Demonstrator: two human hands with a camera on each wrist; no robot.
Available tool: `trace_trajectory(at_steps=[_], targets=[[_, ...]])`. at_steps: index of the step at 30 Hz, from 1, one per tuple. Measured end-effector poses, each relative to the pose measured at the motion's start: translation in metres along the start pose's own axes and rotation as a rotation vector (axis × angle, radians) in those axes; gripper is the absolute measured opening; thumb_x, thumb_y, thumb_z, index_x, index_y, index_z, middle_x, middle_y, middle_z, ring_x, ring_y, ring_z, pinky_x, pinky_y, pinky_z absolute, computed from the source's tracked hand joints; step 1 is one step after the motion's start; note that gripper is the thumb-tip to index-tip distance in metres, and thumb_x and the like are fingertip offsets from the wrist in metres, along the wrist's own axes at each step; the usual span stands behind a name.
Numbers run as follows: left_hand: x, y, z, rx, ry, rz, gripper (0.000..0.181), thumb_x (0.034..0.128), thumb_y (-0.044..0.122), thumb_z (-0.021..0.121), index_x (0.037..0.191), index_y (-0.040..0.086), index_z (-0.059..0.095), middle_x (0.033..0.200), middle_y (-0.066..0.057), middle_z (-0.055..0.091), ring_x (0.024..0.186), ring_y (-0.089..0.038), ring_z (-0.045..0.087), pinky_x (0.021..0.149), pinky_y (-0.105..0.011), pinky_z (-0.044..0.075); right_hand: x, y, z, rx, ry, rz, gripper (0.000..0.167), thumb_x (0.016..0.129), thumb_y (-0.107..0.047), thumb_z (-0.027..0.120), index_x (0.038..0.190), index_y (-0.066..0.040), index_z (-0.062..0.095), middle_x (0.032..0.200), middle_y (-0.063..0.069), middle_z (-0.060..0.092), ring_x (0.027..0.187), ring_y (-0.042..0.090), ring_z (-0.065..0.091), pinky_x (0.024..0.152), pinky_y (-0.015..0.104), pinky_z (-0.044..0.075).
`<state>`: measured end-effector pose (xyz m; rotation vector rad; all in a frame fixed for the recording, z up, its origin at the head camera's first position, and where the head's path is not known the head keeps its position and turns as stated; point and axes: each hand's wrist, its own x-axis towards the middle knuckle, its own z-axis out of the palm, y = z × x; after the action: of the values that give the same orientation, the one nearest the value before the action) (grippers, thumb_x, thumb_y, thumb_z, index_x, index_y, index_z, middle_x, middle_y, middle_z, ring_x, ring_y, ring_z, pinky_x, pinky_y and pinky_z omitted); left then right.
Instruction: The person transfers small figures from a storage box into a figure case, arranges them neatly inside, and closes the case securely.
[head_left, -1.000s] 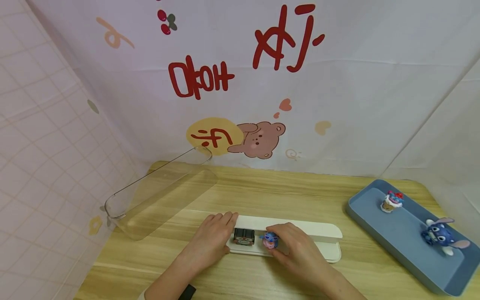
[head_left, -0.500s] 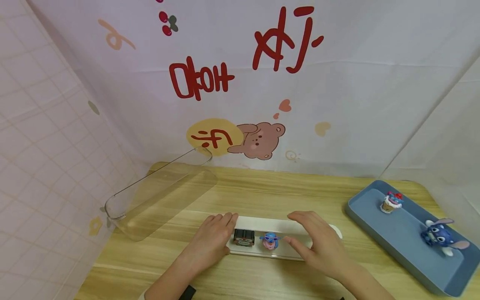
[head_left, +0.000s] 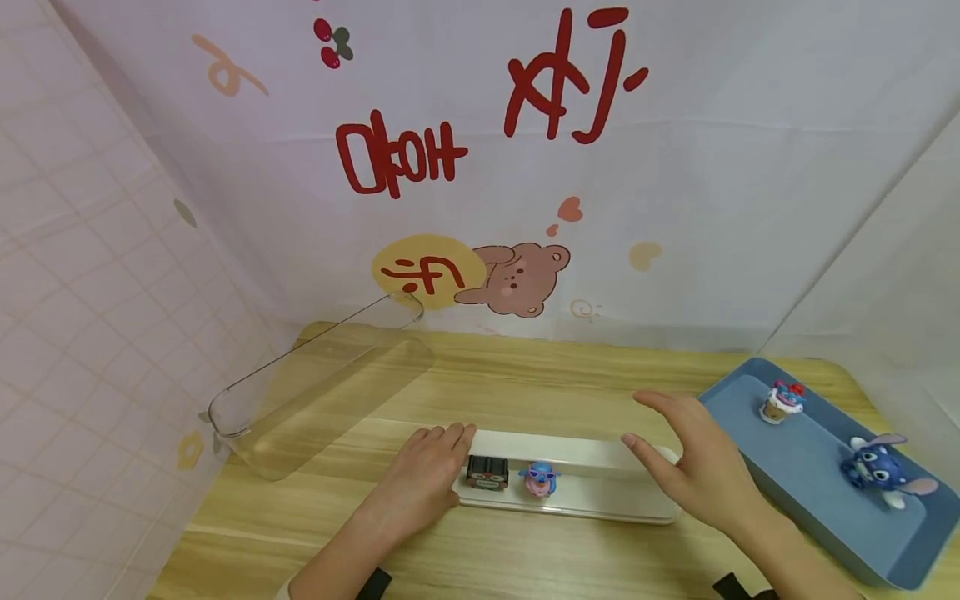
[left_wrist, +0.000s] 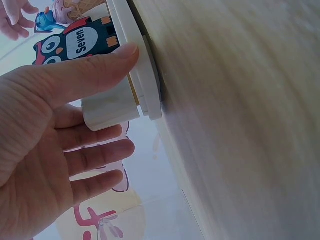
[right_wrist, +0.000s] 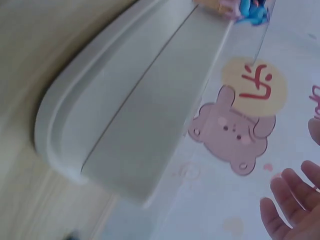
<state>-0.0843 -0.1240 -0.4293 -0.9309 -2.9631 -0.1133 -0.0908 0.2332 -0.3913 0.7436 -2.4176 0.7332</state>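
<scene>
A white stepped stand lies lengthwise on the table. My left hand grips its left end, thumb on the near edge and fingers behind, as the left wrist view shows. Beside that thumb stands a dark owl figure marked "Seven", the leftmost piece on the stand. A blue figure with sunglasses stands just right of it. Over the stand's right end my right hand hovers, thumb and fingers spread, holding nothing; its fingers show at the right wrist view's edge.
A blue-grey tray at the right holds a figure in a cone cup and a long-eared blue figure. A clear cover lies at the back left. Printed white cloth hangs behind the table.
My right hand has let go of the blue figure with sunglasses and moved right towards the tray. That figure stays on the stand, and my left hand has kept its place.
</scene>
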Motion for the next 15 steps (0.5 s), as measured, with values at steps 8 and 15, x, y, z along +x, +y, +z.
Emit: trace_trajectory(at_steps=[8, 15], targets=[[0.0, -0.001, 0.001, -0.001, 0.004, 0.0, 0.095, 0.0697, 0.027, 0.1, 0.147, -0.002, 0.053, 0.133, -0.01, 0.063, 0.112, -0.025, 0.063, 0.1, -0.043, 0.053, -0.001, 0.027, -0.021, -0.009, 0.043, 0.033, 0.058, 0.074, 0.003, 0.086, 0.128, 0.006, 0.065, 0.126, 0.022, 0.067, 0.117, 0.04, 0.057, 0.108, 0.008, 0.027], [0.0, 0.0, 0.001, 0.001, 0.008, -0.001, 0.095, 0.0693, 0.027, 0.1, 0.147, -0.002, 0.053, 0.132, -0.01, 0.063, 0.112, -0.025, 0.063, 0.1, -0.043, 0.053, -0.007, 0.049, -0.046, -0.084, 0.122, 0.078, 0.057, 0.077, -0.004, 0.086, 0.13, 0.005, 0.066, 0.128, 0.025, 0.066, 0.115, 0.039, 0.057, 0.105, 0.007, 0.027]])
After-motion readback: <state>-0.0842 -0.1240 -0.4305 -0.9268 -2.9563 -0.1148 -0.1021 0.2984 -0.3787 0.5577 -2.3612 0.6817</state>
